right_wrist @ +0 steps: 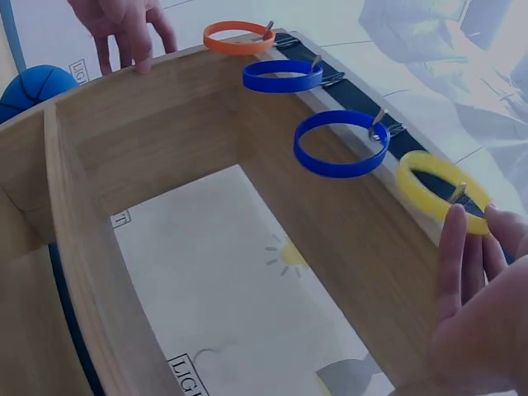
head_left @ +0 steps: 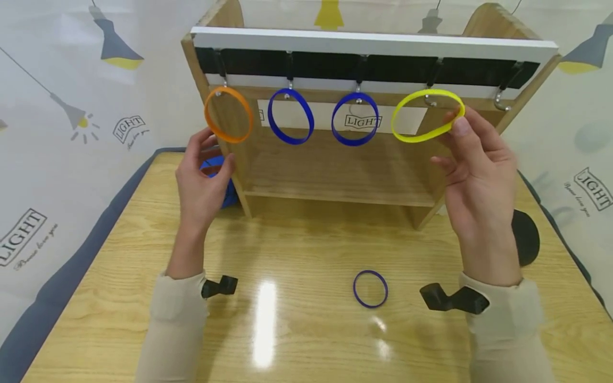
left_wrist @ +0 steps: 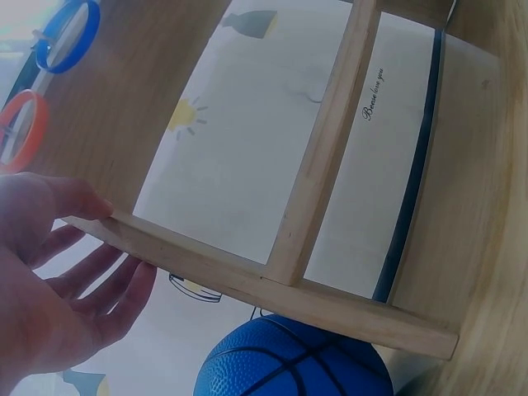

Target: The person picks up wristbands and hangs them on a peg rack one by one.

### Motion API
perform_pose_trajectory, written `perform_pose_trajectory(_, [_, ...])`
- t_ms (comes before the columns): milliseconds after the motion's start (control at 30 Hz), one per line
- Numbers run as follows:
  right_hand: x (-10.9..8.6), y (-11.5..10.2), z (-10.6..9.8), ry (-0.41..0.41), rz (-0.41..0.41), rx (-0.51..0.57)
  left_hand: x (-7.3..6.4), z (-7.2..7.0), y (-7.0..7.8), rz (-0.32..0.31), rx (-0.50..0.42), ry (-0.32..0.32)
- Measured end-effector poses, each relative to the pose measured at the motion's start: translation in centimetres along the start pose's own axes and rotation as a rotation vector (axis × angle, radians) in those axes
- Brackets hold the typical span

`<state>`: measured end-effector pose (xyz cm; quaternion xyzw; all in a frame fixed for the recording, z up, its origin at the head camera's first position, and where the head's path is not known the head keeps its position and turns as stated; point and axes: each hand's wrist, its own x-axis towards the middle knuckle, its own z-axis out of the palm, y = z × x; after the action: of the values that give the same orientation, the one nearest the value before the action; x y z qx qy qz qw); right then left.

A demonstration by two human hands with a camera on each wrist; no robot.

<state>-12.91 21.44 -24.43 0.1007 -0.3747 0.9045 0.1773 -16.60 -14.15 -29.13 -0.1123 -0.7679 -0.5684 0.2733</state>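
My right hand (head_left: 483, 175) pinches the right edge of a yellow silicone wristband (head_left: 399, 119) between thumb and fingers. The band loops round the fourth hook (head_left: 433, 80) of a wooden rack (head_left: 335, 197), stretched a little sideways. At the rack's left side, my left hand (head_left: 203, 170) grips the side board (left_wrist: 206, 264), thumb on the front edge and fingers behind. An orange wristband (head_left: 206, 114) hangs from the first hook. Two blue wristbands, a left one (head_left: 310, 119) and a right one (head_left: 334, 119), hang from the second and third hooks.
The fifth hook (head_left: 500, 98) at the far right carries no band. Another blue wristband (head_left: 356, 295) lies flat on the wooden table (head_left: 306, 340). A blue ball (left_wrist: 289, 363) sits beside the rack's left side, and a black rounded object (head_left: 525, 239) is behind my right wrist.
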Motion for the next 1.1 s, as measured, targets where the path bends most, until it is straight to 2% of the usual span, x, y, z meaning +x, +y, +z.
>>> perform_pose_trajectory(400, [0.1, 0.9, -0.5, 0.059, 0.046, -0.090, 0.1, -0.1, 0.1, -0.004, -0.008, -0.007])
perform_pose_trajectory(600, [0.1, 1.2, -0.8, 0.058, 0.047, -0.114, 0.1, -0.1, 0.2, -0.007, -0.010, -0.007])
perform_pose_trajectory(867, [-0.7, 1.5, -2.7, 0.091, 0.074, -0.150, 0.0, -0.2, 0.4, -0.010, -0.007, -0.003])
perform_pose_trajectory(967, [-1.5, 1.7, -4.1, 0.035, 0.134, -0.266, 0.0, -0.2, 0.4, -0.010, -0.009, -0.003])
perform_pose_trajectory(1033, [-2.3, 1.9, -5.1, -0.064, 0.211, -0.456, 0.0, -0.2, 0.3, -0.010, -0.010, -0.004])
perform_pose_trajectory(1100, [-3.1, 2.3, -6.1, -0.211, 0.315, -0.698, 0.0, -0.2, 0.3, -0.010, -0.011, -0.003])
